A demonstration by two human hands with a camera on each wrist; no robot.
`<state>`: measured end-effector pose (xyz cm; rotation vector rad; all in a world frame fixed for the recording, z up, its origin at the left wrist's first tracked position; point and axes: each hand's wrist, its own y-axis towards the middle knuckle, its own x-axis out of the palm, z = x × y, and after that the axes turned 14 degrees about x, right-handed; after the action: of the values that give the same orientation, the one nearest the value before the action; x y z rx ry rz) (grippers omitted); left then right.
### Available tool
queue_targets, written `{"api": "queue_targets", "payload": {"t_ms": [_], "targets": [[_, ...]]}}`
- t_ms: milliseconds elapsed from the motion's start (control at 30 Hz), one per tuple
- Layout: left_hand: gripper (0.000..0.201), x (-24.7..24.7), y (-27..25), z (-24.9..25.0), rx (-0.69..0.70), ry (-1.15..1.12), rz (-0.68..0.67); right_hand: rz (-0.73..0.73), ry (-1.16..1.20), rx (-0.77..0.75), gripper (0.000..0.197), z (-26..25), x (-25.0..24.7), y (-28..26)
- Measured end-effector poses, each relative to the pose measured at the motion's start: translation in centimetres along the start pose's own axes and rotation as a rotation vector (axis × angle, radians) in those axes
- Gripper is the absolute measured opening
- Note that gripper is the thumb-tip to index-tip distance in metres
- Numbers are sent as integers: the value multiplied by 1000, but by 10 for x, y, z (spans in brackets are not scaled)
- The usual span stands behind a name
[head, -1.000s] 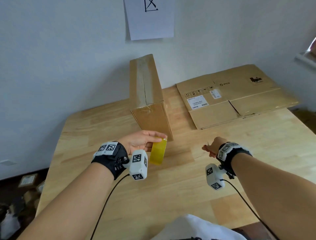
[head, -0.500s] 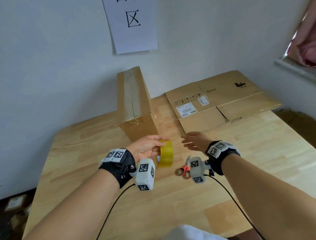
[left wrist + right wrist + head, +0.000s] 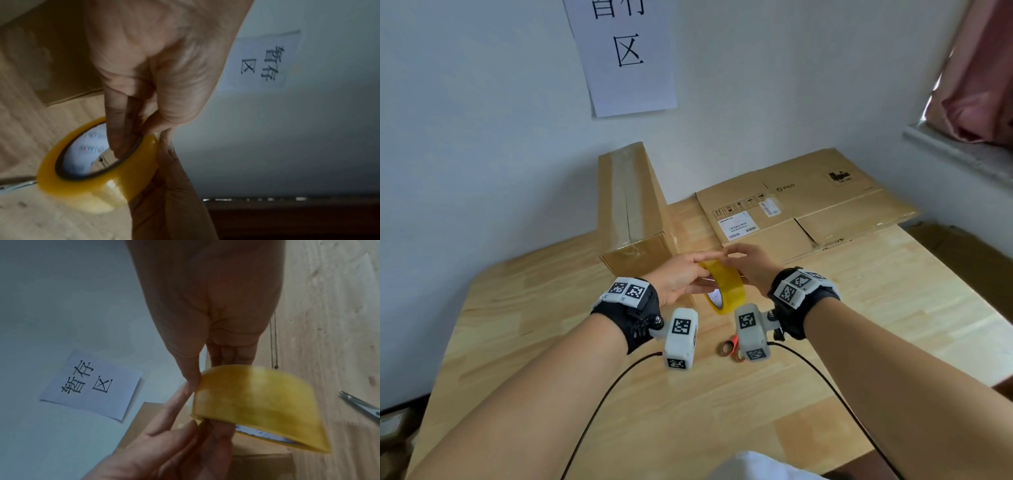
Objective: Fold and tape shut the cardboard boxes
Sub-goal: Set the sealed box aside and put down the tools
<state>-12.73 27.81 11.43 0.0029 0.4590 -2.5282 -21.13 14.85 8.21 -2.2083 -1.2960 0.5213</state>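
Note:
A yellow tape roll point(image 3: 724, 287) hangs above the wooden table point(image 3: 893, 308), held between both hands. My left hand point(image 3: 685, 281) grips it with fingers through the core point(image 3: 115, 129). My right hand point(image 3: 746, 265) pinches the roll's upper rim, its thumb on the outer face point(image 3: 193, 378) and its fingers behind. A folded, taped cardboard box point(image 3: 630, 205) stands upright just beyond the hands. A flattened cardboard box point(image 3: 808, 205) lies at the back right. The roll's loose end is not visible.
Scissors with red handles point(image 3: 729, 347) lie on the table under my right wrist, blades visible point(image 3: 362, 407). A paper sign point(image 3: 626, 54) hangs on the wall behind. A window sill point(image 3: 955, 150) juts out at the right. More cardboard sits on the floor, right point(image 3: 962, 253).
My right hand laid the scissors on the table, then moved left onto the tape roll. My left hand lifted the roll slightly toward the centre.

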Motion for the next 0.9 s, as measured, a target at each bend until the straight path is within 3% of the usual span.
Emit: {"api": "queue_targets", "payload": {"t_ms": [200, 333, 567, 733, 900], "targets": [[49, 33, 28, 18, -4, 406, -262, 172, -328, 58, 7, 17, -54, 8], [48, 38, 57, 32, 1, 311, -188, 367, -556, 85, 13, 43, -108, 7], [36, 67, 96, 23, -50, 165, -175, 622, -556, 288, 25, 90, -186, 17], [30, 80, 107, 10, -101, 195, -211, 631, -676, 264, 32, 111, -198, 33], [28, 75, 111, 6, -126, 173, -181, 540, -753, 331, 58, 124, -192, 43]]}}
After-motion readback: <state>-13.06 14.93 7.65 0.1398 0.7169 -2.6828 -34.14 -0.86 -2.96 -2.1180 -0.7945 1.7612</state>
